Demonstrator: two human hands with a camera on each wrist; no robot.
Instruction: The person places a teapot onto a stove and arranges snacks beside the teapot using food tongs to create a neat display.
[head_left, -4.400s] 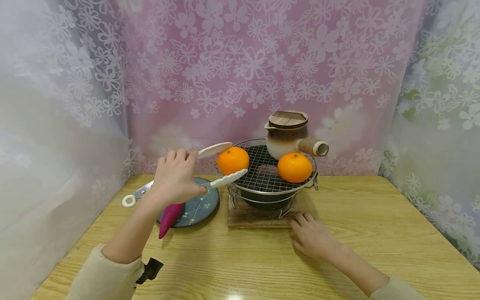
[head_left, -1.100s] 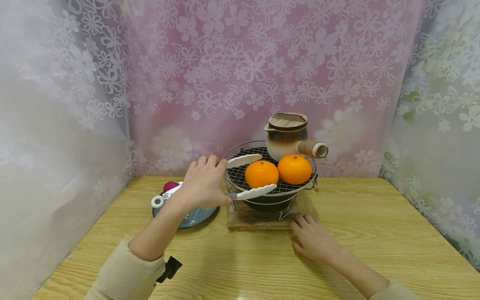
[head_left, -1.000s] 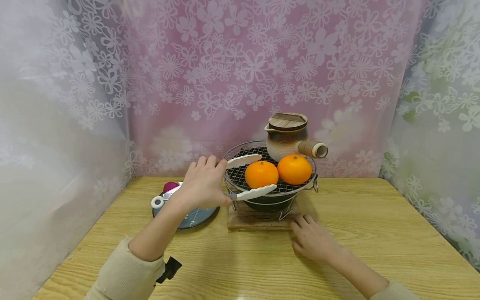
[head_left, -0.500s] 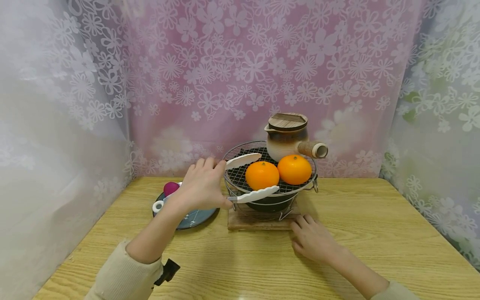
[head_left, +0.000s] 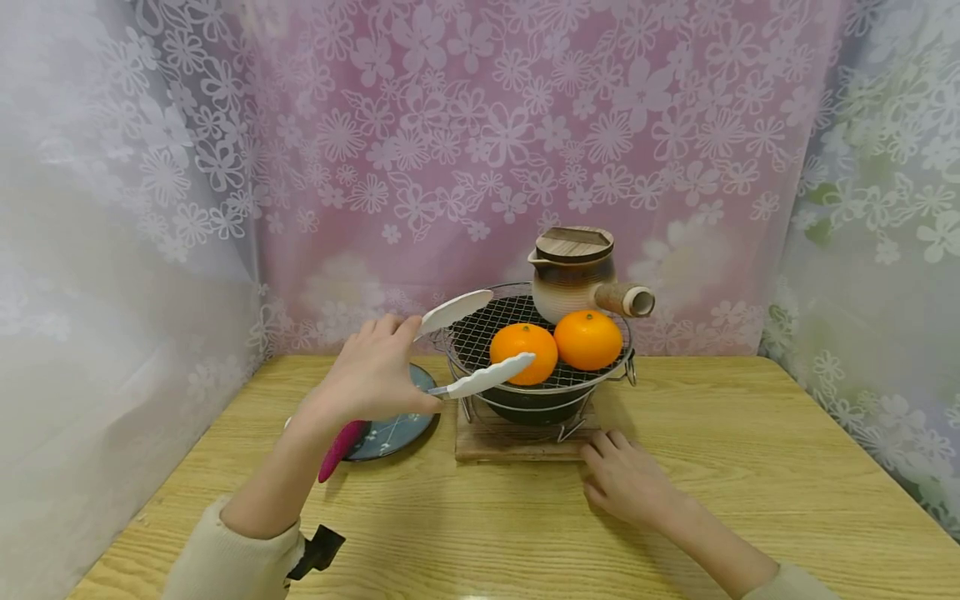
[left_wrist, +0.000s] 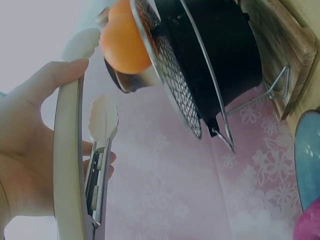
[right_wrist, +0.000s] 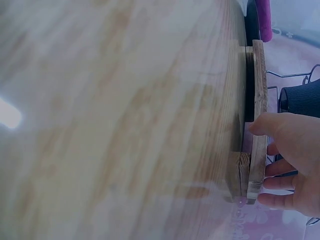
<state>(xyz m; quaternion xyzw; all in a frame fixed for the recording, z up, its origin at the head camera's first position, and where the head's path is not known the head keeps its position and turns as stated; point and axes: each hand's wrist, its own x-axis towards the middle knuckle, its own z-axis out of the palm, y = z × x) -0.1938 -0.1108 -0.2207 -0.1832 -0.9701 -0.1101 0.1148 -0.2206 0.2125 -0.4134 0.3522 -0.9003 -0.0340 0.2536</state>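
My left hand (head_left: 371, 379) grips a pair of tongs (left_wrist: 67, 150) with white scalloped tips. The tips stand apart, with nothing pinched between them. In the head view the near tip overlaps the left orange (head_left: 525, 337), which sits on the round wire grill (head_left: 476, 333) beside a second orange (head_left: 588, 340). In the left wrist view the tips are clear of the oranges. My right hand (head_left: 626, 475) holds the right front edge of the wooden board (head_left: 510, 450) under the stove, thumb at the edge and fingers over the top in the right wrist view.
A brown and cream clay pot (head_left: 566, 287) with a wooden lid and side handle stands at the grill's back right. A blue plate (head_left: 397, 435) lies left of the stove, bearing a purple sweet potato (head_left: 341, 454) partly hidden by my left arm. Patterned curtains surround the wooden table (head_left: 712, 433).
The left orange, first between the tong tips at the grill's left side, now rests beside the other. The tongs have since drawn back left with my left hand. My right hand stays put.
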